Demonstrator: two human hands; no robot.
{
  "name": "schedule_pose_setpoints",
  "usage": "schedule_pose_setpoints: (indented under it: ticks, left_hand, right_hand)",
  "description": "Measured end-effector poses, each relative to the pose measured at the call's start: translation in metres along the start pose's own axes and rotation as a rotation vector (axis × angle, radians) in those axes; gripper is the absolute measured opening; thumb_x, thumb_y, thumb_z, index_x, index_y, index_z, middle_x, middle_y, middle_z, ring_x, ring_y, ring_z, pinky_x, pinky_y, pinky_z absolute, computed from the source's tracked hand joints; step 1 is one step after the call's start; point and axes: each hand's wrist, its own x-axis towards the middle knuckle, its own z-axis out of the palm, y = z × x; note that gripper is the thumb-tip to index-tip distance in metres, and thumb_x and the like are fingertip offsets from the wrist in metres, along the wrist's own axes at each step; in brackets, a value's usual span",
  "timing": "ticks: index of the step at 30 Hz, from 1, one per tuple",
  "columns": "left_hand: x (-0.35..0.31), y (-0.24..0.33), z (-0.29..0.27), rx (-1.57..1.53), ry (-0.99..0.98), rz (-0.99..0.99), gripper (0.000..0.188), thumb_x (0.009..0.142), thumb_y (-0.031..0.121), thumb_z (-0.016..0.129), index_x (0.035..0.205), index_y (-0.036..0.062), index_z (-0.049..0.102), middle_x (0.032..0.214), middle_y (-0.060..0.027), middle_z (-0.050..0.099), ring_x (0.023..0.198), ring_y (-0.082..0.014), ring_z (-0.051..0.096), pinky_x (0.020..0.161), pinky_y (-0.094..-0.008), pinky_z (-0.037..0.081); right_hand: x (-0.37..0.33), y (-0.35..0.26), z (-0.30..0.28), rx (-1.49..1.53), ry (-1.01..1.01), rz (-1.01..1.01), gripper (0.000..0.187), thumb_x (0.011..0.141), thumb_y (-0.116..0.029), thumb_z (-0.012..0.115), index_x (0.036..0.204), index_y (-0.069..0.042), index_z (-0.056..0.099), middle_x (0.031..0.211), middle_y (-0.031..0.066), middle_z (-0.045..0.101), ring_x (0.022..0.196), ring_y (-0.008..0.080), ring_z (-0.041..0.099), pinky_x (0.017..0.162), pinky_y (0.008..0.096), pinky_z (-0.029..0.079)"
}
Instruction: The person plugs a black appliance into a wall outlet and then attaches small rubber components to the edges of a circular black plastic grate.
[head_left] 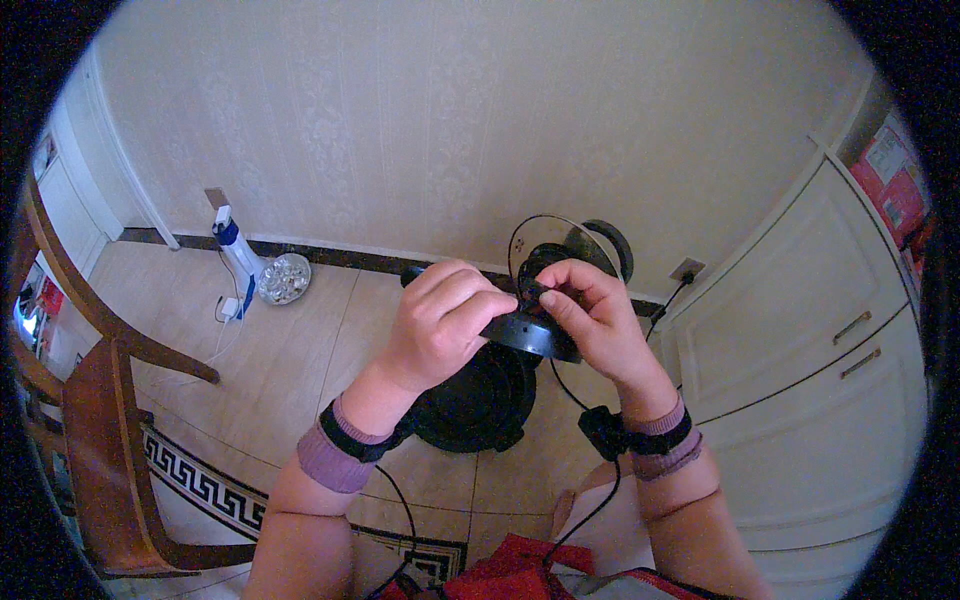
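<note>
My left hand (440, 322) is closed on a black part (535, 336), smooth and curved, with shiny rim; my right hand (600, 318) pinches a small dark piece (536, 291) beside it, above the black base (475, 405).

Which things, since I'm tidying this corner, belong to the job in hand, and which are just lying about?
In the job, it seems:
dark curved piece, held by the left fingers and right fingers
black round item below them

Just lying about, apparently:
blue-and-white device
round glittery item beside it
wooden chair
</note>
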Motion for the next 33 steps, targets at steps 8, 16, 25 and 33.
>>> schedule_pose_setpoints:
  ticks: [8,16,25,33]
  left_hand:
    - [-0.003,-0.004,0.0,0.083,0.047,0.107,0.014,0.063,0.006,0.067,0.076,0.0072,0.064,0.074,-0.0031,0.06,0.07,-0.0231,0.059,0.061,-0.0339,0.049]
    - [-0.004,-0.008,-0.001,0.156,0.138,0.143,0.014,0.062,0.007,0.069,0.075,0.0079,0.065,0.073,-0.002,0.061,0.069,-0.0211,0.059,0.057,-0.0323,0.047]
    - [-0.004,-0.006,-0.003,0.161,0.136,0.147,0.014,0.063,0.007,0.07,0.076,0.008,0.065,0.075,-0.0022,0.062,0.069,-0.021,0.059,0.056,-0.0323,0.047]
    - [-0.004,-0.003,-0.002,0.198,0.13,0.125,0.01,0.066,0.008,0.069,0.075,0.0077,0.064,0.074,-0.0016,0.061,0.069,-0.0205,0.059,0.057,-0.0318,0.047]
  right_hand:
    - [-0.002,-0.021,-0.003,0.375,0.177,0.188,0.016,0.088,-0.003,0.061,0.104,-0.003,0.06,0.08,-0.0013,0.06,0.068,0.008,0.056,0.061,0.0211,0.046]
    - [-0.009,-0.033,0.006,0.318,0.19,0.184,0.02,0.087,0.0,0.062,0.107,-0.003,0.059,0.08,0.0001,0.061,0.061,0.0075,0.057,0.052,0.0199,0.046]
    - [-0.013,-0.032,0.023,0.284,0.201,0.17,0.012,0.086,0.004,0.062,0.096,0.0,0.056,0.076,0.0043,0.062,0.059,0.0111,0.062,0.052,0.023,0.053]
    - [-0.018,-0.025,0.039,0.255,0.293,0.09,0.013,0.087,0.003,0.062,0.097,0.001,0.054,0.078,0.007,0.063,0.062,0.0141,0.065,0.055,0.0249,0.056]
